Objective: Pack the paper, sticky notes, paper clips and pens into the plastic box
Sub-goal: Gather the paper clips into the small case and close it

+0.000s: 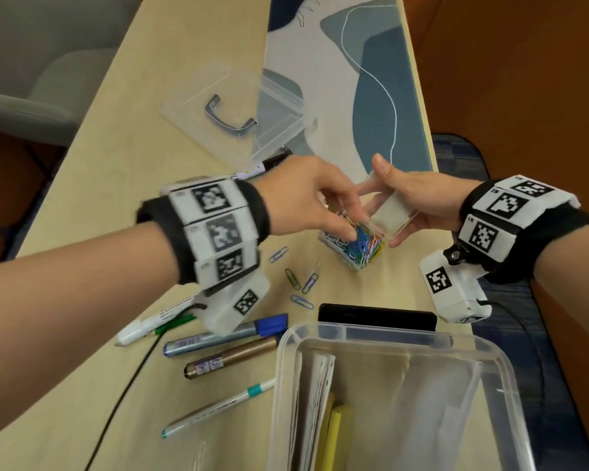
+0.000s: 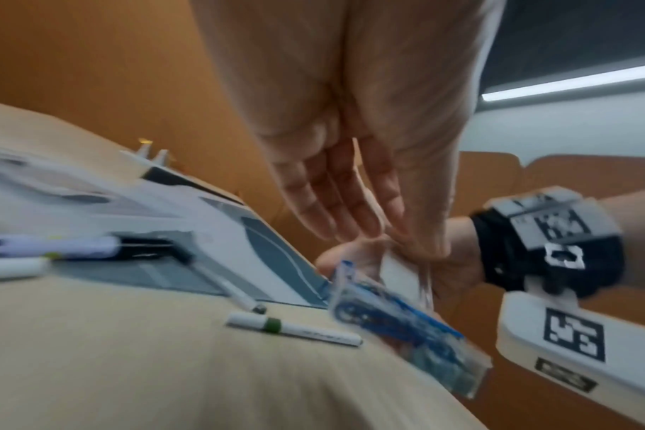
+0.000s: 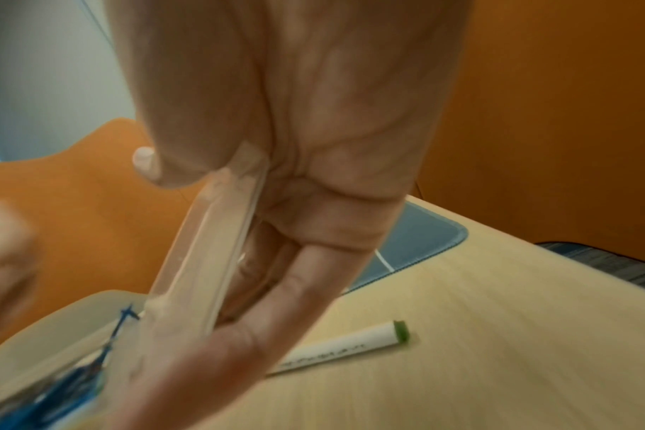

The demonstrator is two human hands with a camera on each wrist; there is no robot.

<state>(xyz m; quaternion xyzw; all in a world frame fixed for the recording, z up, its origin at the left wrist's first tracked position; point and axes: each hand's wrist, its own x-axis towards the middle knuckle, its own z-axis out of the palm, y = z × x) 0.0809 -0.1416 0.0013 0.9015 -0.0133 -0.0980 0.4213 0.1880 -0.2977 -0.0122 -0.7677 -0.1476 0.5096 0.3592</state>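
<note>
A small clear case (image 1: 361, 249) full of coloured paper clips stands open on the table, seen blurred as the case (image 2: 405, 328) in the left wrist view. My right hand (image 1: 419, 202) grips its clear lid (image 1: 390, 214) just above it, thumb on top and fingers beneath; the lid (image 3: 199, 256) shows edge-on. My left hand (image 1: 306, 198) reaches over the case, its fairly straight fingers (image 2: 332, 203) touching the clips. Several loose paper clips (image 1: 296, 280) lie near. The big plastic box (image 1: 473, 348) holds paper (image 1: 315, 402) and yellow sticky notes (image 1: 337, 433).
Several pens lie left of the box: a white marker (image 1: 143, 328), a blue one (image 1: 218, 338), a gold one (image 1: 232, 360) and a teal-banded pen (image 1: 218, 409). Another pen (image 1: 262, 166) lies behind my left hand. The box lid (image 1: 232, 113) and a black phone (image 1: 376, 316) are also there.
</note>
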